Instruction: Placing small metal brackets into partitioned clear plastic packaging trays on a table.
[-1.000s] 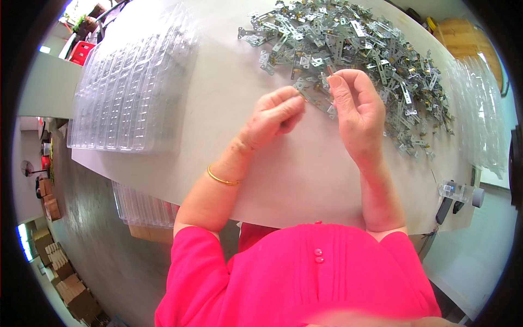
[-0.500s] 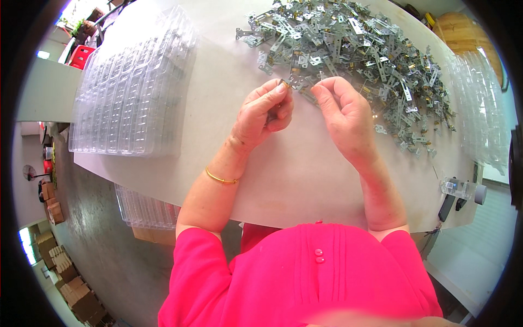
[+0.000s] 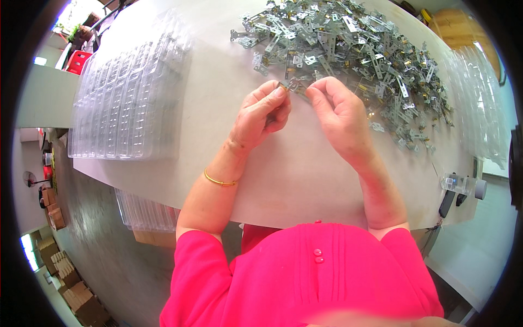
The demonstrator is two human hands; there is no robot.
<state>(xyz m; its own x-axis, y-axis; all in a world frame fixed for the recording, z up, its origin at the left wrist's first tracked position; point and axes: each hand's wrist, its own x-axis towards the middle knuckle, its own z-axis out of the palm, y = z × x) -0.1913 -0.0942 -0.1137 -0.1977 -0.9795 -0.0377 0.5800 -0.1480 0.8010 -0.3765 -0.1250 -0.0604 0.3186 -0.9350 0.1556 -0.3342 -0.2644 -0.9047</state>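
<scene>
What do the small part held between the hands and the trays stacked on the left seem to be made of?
The small part, like the pile of parts behind it, looks like stamped sheet metal: flat, silvery, glinting, with some brassy spots. The trays look like thin clear plastic: see-through, glossy, with moulded rows of pockets. The exact metal cannot be told.

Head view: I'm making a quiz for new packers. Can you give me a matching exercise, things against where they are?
Things:
1. clear plastic trays
2. pile of metal brackets
3. gold bangle
4. small metal bracket

Places:
A. on the left wrist
B. between the fingertips of both hands
C. table's left side
D. table's far side, beyond the hands

Pairs: 1-C, 2-D, 3-A, 4-B
</scene>
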